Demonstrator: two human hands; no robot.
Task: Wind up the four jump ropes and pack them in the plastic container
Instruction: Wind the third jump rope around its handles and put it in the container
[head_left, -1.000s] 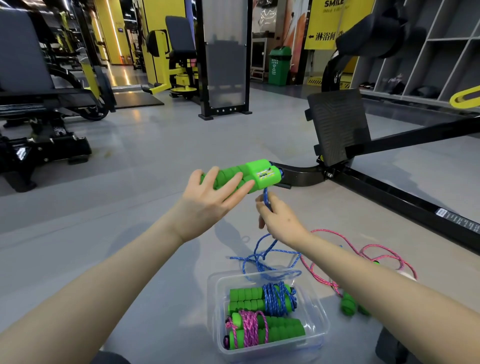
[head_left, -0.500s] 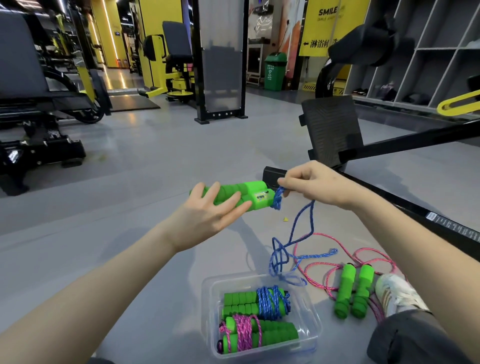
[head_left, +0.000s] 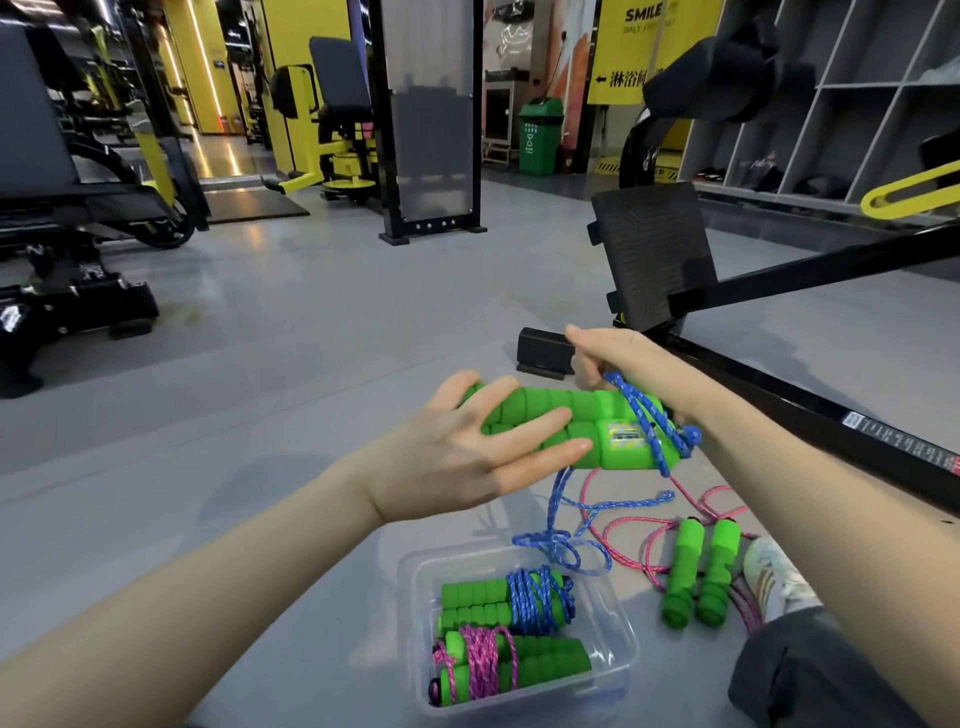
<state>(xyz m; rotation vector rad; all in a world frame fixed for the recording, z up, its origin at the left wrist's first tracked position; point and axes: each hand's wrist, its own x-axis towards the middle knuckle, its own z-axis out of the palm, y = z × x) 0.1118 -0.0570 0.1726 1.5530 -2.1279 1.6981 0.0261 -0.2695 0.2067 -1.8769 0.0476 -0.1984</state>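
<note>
My left hand (head_left: 467, 452) holds a pair of green foam jump-rope handles (head_left: 582, 421) side by side above the floor. My right hand (head_left: 618, 358) pinches their blue cord (head_left: 654, 431), which loops over the handles' right end and trails down to the floor. Below stands the clear plastic container (head_left: 618, 618), holding one wound blue rope (head_left: 524, 597) and one wound pink rope (head_left: 488, 665). An unwound pink rope with green handles (head_left: 701, 577) lies on the floor right of the container.
A black exercise-machine frame (head_left: 810, 415) with a footplate (head_left: 649, 254) runs across the floor behind my hands. My shoe (head_left: 774, 577) and knee sit at the lower right. Gym machines stand at the left and back, and grey shelving at the far right.
My right hand came up from under the handles and carried the blue cord over their right end. The handles dropped lower and nearer to me. More cord lies on the handles now.
</note>
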